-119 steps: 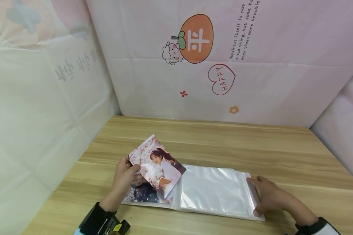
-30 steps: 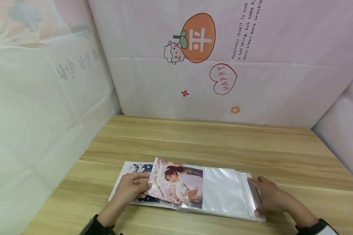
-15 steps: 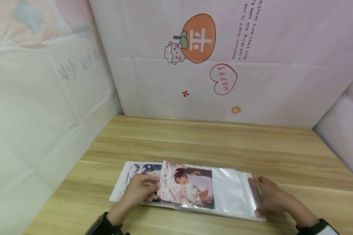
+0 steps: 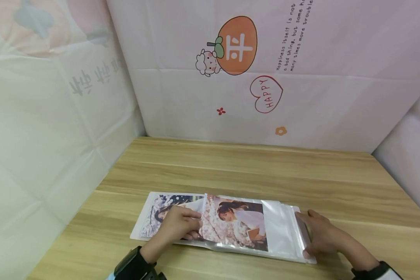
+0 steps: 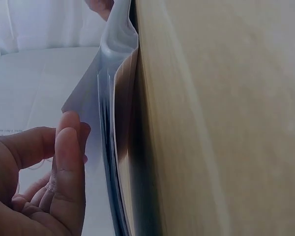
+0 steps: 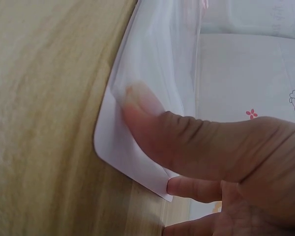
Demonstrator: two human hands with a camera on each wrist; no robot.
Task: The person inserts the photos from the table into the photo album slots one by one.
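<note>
A photo album [image 4: 281, 229] lies spread on the table, with a clear-sleeved page on the right and a photo of a person among dark blossoms [image 4: 161, 204] on the left page. My left hand [image 4: 180, 224] pinches the left edge of a second photo [image 4: 231, 223], which shows a person in white before pink blossoms. This photo lies over the album's fold, its right part at the right page's sleeve. In the left wrist view the photo [image 5: 83, 93] rises slightly from the album. My right hand [image 4: 322, 233] grips the album's right end, thumb [image 6: 152, 123] on the page's edge.
The wooden table [image 4: 252, 167] stretches behind the album and to both sides. A white printed sheet [image 4: 182, 105] stands along the back, with more white sheets at left [image 4: 56, 136] and right [image 4: 409, 128].
My left hand has lowered the pink-blossom photo from a tilted pose above the album, then slid it rightward over the right page. More of the left-page photo shows. My right hand stays put.
</note>
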